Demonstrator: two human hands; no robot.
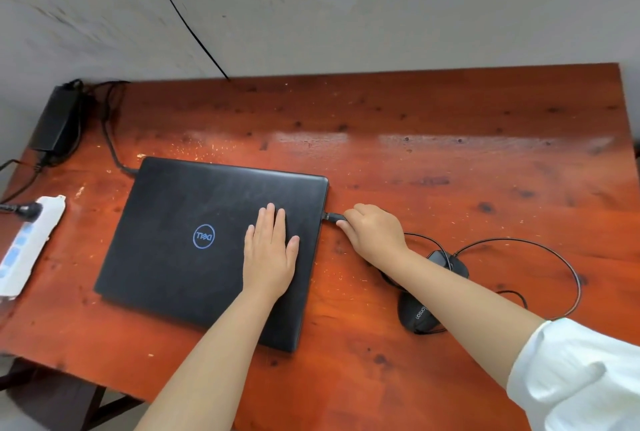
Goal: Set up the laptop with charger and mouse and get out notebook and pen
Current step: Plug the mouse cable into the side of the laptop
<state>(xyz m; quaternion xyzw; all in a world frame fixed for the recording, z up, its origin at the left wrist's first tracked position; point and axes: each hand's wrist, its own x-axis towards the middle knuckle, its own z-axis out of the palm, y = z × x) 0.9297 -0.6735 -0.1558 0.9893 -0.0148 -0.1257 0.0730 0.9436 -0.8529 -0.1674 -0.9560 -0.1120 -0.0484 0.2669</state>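
While the left hand [270,250] lies spread flat on the closed laptop [214,247] at frame centre, the right hand [374,233] pinches the mouse's plug [333,216], whose long axis points left into the laptop's right edge.

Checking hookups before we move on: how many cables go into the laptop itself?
2. The charger cable enters the laptop at its far-left corner; the mouse plug, held by the right hand, sits at its right edge.
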